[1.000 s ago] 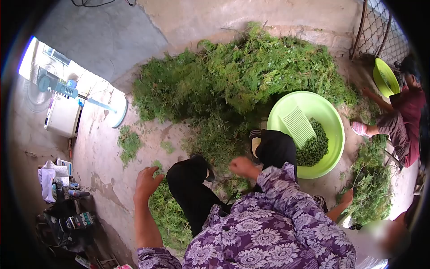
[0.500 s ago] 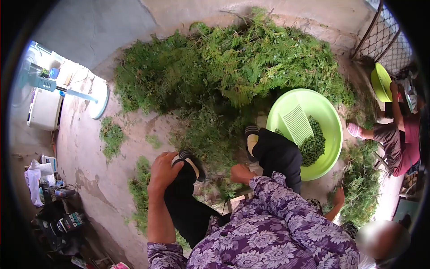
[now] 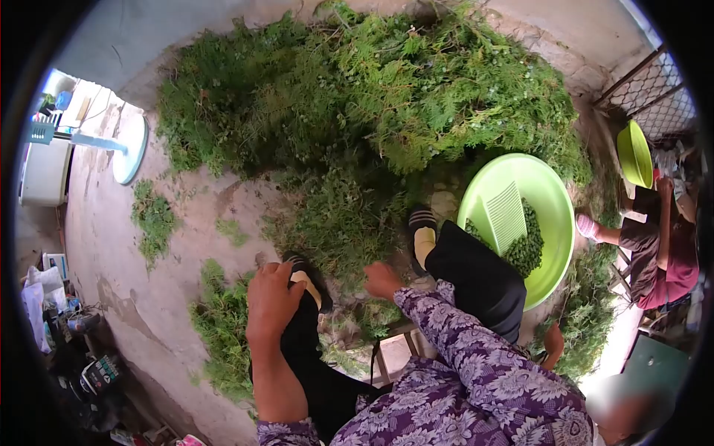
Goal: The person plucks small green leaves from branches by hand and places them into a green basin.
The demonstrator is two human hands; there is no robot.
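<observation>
My left hand rests on my left knee, over the black trouser leg, its fingers bent downward and partly out of sight. My right hand hangs between my knees with its fingers curled in; what it holds, if anything, is hidden. Just ahead of it lie loose green sprigs on the floor. Beside my right leg stands a light green basin with a ridged board and many small green pieces in it.
A large heap of green branches lies along the wall. At the right sits a person near a yellow-green basin. Another person's hand shows at my right. A fan base and clutter are at the left.
My right hand has moved slightly left and forward. The view has shifted, so the fan sits further left and the basin further right. My left hand stays at the knee.
</observation>
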